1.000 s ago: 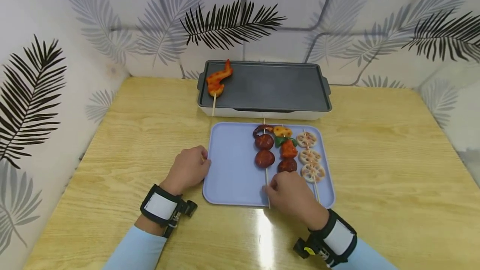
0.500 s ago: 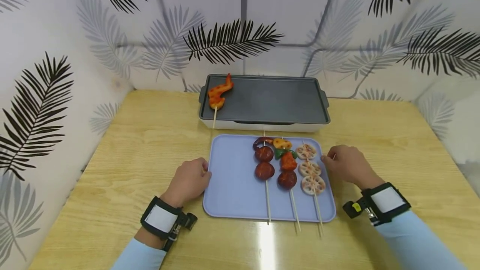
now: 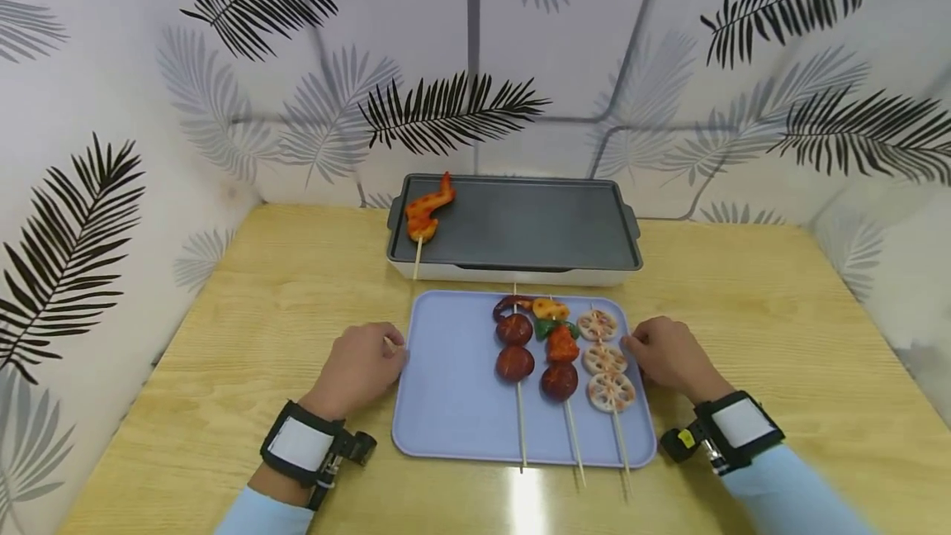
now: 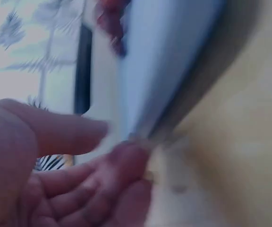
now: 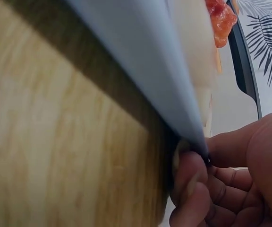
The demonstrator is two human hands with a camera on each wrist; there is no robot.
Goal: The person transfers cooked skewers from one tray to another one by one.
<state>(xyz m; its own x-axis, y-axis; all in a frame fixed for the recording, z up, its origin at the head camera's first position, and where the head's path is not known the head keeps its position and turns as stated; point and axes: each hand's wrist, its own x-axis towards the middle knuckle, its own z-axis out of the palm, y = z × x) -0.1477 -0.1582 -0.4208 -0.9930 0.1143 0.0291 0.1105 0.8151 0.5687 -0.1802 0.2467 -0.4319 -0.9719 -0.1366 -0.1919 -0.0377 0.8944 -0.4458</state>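
Note:
A lilac tray (image 3: 453, 395) sits in front of the grill. It bears three skewers: one with round dark-red pieces (image 3: 515, 363) and a curled tentacle-like piece, one with mixed pieces (image 3: 562, 345), and one with lotus root slices (image 3: 605, 359). At the tray's left edge is my left hand (image 3: 360, 370); its thumb stands away from the rim, while its fingertips meet or nearly meet the rim in the blurred left wrist view. My right hand (image 3: 672, 357) pinches the right rim, thumb above and fingers below, as the right wrist view shows.
Behind the tray stands a flat grill (image 3: 527, 221) with a dark plate. A chicken wing skewer (image 3: 423, 217) lies on its left end, the stick overhanging the front. A patterned cloth (image 3: 461, 40) hangs behind the wooden table (image 3: 245, 312).
My right hand has left the middle skewer's stick and gone to the tray's right rim. My left thumb has come off the left rim. The head view has tilted upward.

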